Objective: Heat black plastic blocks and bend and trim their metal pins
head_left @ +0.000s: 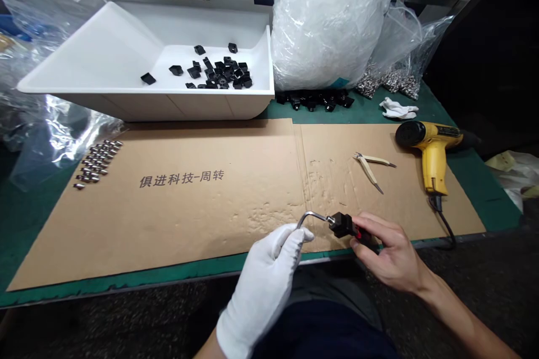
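Note:
My left hand [269, 280], in a white glove, is closed around a bent metal rod [309, 215] that curves up and to the right. The rod's tip meets a small shiny metal fitting [330, 220] at the end of a black blocky piece [342, 225]. My bare right hand [389, 252] grips a black handle-like object with a bit of red [359, 233], in line with the blocky piece. Whether the two black parts are joined I cannot tell. Both hands are above the front edge of the cardboard sheet [236, 207].
A white bin [145, 106] holds several black plastic parts [227, 73]. Metal fittings [99, 160] stand in rows at left. Pliers [370, 165] and a yellow heat gun [433, 157] lie at right. Behind are a large plastic bag [324, 17], more black parts [311, 100] and a white glove [398, 108].

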Demonstrator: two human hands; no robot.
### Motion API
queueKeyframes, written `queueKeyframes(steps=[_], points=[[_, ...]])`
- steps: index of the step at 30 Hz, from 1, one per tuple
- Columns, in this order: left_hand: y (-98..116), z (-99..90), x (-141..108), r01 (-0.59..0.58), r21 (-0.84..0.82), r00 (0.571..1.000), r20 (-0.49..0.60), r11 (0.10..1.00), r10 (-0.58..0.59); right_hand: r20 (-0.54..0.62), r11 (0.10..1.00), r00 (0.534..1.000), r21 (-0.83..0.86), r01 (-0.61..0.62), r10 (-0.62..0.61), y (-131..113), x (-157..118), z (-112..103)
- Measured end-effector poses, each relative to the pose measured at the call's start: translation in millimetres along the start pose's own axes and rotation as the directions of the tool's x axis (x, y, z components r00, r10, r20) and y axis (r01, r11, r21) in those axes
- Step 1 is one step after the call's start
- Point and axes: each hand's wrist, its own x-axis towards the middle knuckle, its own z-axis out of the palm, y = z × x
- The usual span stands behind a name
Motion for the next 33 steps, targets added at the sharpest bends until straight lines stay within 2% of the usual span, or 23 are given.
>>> queueKeyframes(steps=[8, 21, 24, 28, 33], points=[[-6, -2.0, 3, 0.008, 0.010, 0.999, 0.035, 1.000, -0.009, 0.041, 0.999, 0.999, -0.041, 0.028, -0.026, 3, 1, -4], [-18, 6.2, 3, 0.040, 0.013, 0.997, 0.058, 0.999, -0.040, 0.074, 0.996, 0.997, -0.090, -0.022, 0.028, 0, 2, 2], [-25, 8.8, 4, 0.060, -0.025, 0.998, 0.032, 0.998, -0.060, 0.053, 0.988, 0.994, -0.131, -0.083, 0.091, -5, 6, 8], [-33, 10.2, 9, 0.108, -0.086, 0.994, 0.021, 0.990, -0.107, 0.018, 0.952, 0.989, -0.276, -0.134, 0.145, -19, 19, 14], [-39, 7.4, 14, 0.125, -0.186, 0.992, 0.020, 0.975, -0.124, 0.059, 0.917, 0.977, -0.361, -0.172, 0.207, -37, 36, 14]])
